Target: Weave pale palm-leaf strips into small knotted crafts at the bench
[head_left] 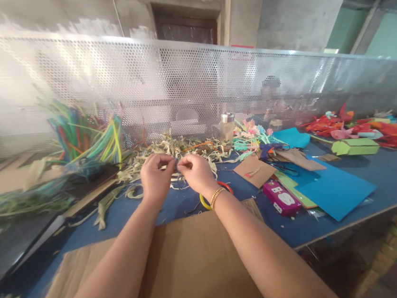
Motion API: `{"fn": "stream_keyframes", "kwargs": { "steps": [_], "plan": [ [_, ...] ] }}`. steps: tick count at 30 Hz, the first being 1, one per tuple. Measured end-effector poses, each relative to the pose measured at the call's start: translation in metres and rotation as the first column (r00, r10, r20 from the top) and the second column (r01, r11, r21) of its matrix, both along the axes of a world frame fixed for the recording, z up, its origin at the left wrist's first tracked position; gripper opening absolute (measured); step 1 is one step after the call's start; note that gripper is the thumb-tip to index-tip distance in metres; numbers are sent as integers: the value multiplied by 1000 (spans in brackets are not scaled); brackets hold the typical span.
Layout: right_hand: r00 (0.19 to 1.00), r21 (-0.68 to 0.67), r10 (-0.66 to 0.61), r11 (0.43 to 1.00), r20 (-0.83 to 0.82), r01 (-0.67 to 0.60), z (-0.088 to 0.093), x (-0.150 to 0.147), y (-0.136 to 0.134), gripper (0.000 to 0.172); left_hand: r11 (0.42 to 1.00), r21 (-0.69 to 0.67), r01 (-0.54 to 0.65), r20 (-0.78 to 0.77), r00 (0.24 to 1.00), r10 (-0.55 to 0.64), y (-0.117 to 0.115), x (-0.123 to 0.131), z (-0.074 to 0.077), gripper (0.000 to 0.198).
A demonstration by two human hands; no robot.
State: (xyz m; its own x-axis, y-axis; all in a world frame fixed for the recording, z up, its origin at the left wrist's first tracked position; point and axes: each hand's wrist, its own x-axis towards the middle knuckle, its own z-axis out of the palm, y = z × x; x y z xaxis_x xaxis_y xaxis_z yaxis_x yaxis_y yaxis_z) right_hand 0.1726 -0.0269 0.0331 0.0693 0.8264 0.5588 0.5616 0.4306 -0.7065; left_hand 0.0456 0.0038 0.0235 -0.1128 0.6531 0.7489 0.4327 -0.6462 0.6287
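My left hand (156, 176) and my right hand (197, 172) meet over the blue table, both pinched, fingertips almost touching. Between them shows a tiny dark bit, too small to name. A gold chain bracelet (217, 197) circles my right wrist. Behind the fingers spreads a heap of pale, curled strips (169, 147). Partly hidden by my right wrist is a yellow and red loop (204, 202). Beneath my forearms lies a brown cardboard sheet (196, 259) at the table's near edge.
Bundled colourful stems (82, 133) stand at left. A lidded jar (228, 125) stands near the perforated metal panel (133, 80). Rightward lie a purple box (281, 198), blue sheets (335, 188), a light green paper piece (355, 147) and red-orange pieces (392, 131). A person is blurred beyond the panel.
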Motion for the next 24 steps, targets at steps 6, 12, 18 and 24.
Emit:
{"fn": "stream_keyframes", "kwargs": {
  "steps": [6, 12, 18, 24],
  "plan": [
    [993, 10, -29, 999, -116, 30, -1, 2, 3, 7, 993, 10, 121, 27, 992, -121, -1, 1, 1, 8],
    [987, -23, -56, 998, -152, 53, 1, 6, 3, 7, 994, 87, 69, -73, 995, -62, -11, 0, 13, 8],
    [983, -20, -54, 998, -173, 51, 3, 6, 2, 9, 973, -16, 232, -26, 972, -232, -11, 2, 9, 11],
    [980, -25, -59, 998, -189, 55, 3, 4, 1, 8, 918, -130, 374, 135, 924, -357, -10, 4, 8, 11]
  ]
}}
